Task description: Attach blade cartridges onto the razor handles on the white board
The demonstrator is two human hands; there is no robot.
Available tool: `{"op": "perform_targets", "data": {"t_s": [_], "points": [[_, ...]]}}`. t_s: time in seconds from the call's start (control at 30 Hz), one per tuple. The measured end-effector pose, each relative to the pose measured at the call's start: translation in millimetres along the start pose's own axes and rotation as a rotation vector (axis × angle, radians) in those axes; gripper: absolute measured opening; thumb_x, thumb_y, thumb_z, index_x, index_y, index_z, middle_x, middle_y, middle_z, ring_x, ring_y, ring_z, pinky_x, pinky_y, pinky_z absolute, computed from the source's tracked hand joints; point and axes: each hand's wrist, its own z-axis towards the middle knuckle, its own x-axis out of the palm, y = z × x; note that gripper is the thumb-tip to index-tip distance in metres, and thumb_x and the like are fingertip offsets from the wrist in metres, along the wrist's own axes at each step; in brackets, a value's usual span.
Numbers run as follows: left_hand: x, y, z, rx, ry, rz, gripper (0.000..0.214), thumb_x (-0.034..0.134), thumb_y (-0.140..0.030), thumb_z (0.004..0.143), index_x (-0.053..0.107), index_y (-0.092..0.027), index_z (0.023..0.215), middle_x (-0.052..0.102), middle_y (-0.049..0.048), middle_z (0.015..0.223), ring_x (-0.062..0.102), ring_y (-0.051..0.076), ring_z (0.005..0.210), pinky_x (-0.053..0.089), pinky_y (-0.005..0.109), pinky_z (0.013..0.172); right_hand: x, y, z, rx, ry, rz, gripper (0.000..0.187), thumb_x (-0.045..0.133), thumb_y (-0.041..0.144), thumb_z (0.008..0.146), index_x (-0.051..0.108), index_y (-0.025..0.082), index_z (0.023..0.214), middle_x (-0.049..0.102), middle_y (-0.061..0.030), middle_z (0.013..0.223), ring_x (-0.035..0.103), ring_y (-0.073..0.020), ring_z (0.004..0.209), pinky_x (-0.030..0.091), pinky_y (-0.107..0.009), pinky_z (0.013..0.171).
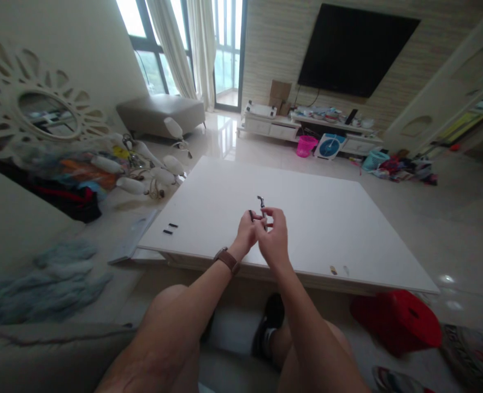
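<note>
Both my hands meet over the near middle of a large white table [307, 218]. My left hand [247, 233], with a brown watch strap on its wrist, is closed in a pinch on a small dark metal piece [251, 215]. My right hand [275, 236] is closed too, its fingers round a small metal part [261, 202] that sticks up above them. The two hands touch each other. What the small metal parts are is too small to tell.
Two small black bits [170, 228] lie at the table's left, two tiny bits [338, 269] near its front right edge. A chandelier with white lamps [151, 169] lies on the floor to the left. A red stool [397, 319] stands at right, a TV unit [307, 128] beyond.
</note>
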Motion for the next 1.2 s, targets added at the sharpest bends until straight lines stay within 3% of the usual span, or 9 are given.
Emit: {"op": "perform_targets", "data": {"t_s": [0.1, 0.27, 0.37, 0.5, 0.63, 0.73, 0.83, 0.97, 1.2], "points": [[12.4, -3, -7, 0.027, 0.082, 0.000, 0.029, 0.076, -0.018, 0.074, 0.048, -0.018, 0.081, 0.060, -0.0028, 0.077, 0.061, 0.011, 0.065, 0.053, 0.028, 0.065, -12, -34, 15, 0.192, -0.067, 0.054, 0.038, 0.059, 0.030, 0.078, 0.057, 0.018, 0.113, 0.061, -0.0140, 0.122, 0.056, -0.0268, 0.113, 0.051, -0.040, 0.085], [16.2, -3, -2, 0.053, 0.143, 0.024, 0.031, 0.072, -0.012, 0.066, 0.042, -0.019, 0.071, 0.055, -0.0058, 0.067, 0.052, 0.008, 0.059, 0.047, 0.022, 0.059, -15, -67, 25, 0.331, 0.096, 0.074, 0.040, 0.060, 0.039, 0.080, 0.061, 0.016, 0.113, 0.069, -0.0128, 0.107, 0.065, -0.0254, 0.097, 0.052, -0.039, 0.082], [17.2, -8, 8, 0.075, 0.190, 0.048, 0.030, 0.071, -0.007, 0.061, 0.043, -0.019, 0.067, 0.048, -0.0081, 0.059, 0.047, 0.007, 0.058, 0.042, 0.019, 0.056, -12, -66, 34, 0.268, 0.116, 0.019, 0.028, 0.058, 0.038, 0.083, 0.068, 0.017, 0.098, 0.072, -0.0086, 0.090, 0.066, -0.0229, 0.082, 0.052, -0.036, 0.075], [13.1, -17, 16, 0.006, 0.228, 0.017, 0.031, 0.072, -0.014, 0.065, 0.043, -0.019, 0.069, 0.058, -0.0032, 0.067, 0.058, 0.011, 0.064, 0.048, 0.024, 0.062, -12, -61, 46, 0.247, 0.062, 0.066, 0.026, 0.055, 0.039, 0.087, 0.068, 0.017, 0.094, 0.072, -0.0086, 0.089, 0.067, -0.0219, 0.080, 0.052, -0.034, 0.073], [1.3, -19, 19, -0.199, 0.094, -0.126, 0.018, 0.062, -0.030, 0.080, 0.049, -0.019, 0.076, 0.061, 0.0015, 0.067, 0.064, 0.017, 0.061, 0.052, 0.032, 0.064, -13, -61, 49, 0.243, 0.025, 0.069, 0.029, 0.051, 0.039, 0.089, 0.065, 0.016, 0.100, 0.070, -0.0069, 0.084, 0.065, -0.0206, 0.078, 0.050, -0.033, 0.071], [-8.1, -19, 18, -0.218, 0.021, -0.208, 0.021, 0.044, -0.035, 0.089, 0.055, -0.017, 0.086, 0.061, 0.0023, 0.066, 0.065, 0.017, 0.063, 0.054, 0.035, 0.071, -15, -58, 46, 0.280, 0.090, 0.064, 0.030, 0.049, 0.037, 0.089, 0.064, 0.016, 0.104, 0.064, -0.0020, 0.073, 0.058, -0.0165, 0.062, 0.045, -0.029, 0.060], [-14.4, -21, 15, -0.238, -0.017, -0.386, 0.030, 0.037, -0.034, 0.092, 0.059, -0.014, 0.096, 0.069, 0.0092, 0.082, 0.070, 0.020, 0.081, 0.054, 0.038, 0.087, -15, -50, 40, 0.230, 0.109, -0.048, 0.026, 0.050, 0.033, 0.087, 0.066, 0.018, 0.101, 0.059, 0.0013, 0.069, 0.051, -0.0140, 0.058, 0.040, -0.028, 0.058], [-15.5, -20, 9, -0.244, -0.082, -0.584, 0.029, 0.038, -0.030, 0.094, 0.060, -0.013, 0.103, 0.071, 0.0148, 0.107, 0.069, 0.022, 0.101, 0.051, 0.037, 0.097, -15, -40, 31, 0.183, 0.114, -0.082, 0.021, 0.052, 0.035, 0.089, 0.061, 0.020, 0.100, 0.057, 0.0027, 0.071, 0.051, -0.0134, 0.059, 0.040, -0.026, 0.058], [-2.2, -21, 7, -0.223, -0.088, -0.657, 0.020, 0.046, -0.020, 0.093, 0.060, -0.012, 0.104, 0.070, 0.0157, 0.115, 0.070, 0.020, 0.103, 0.051, 0.036, 0.099, -15, -40, 25, 0.203, 0.117, -0.117, 0.020, 0.051, 0.037, 0.091, 0.056, 0.022, 0.104, 0.061, 0.0007, 0.078, 0.056, -0.0144, 0.061, 0.041, -0.027, 0.059]]}}
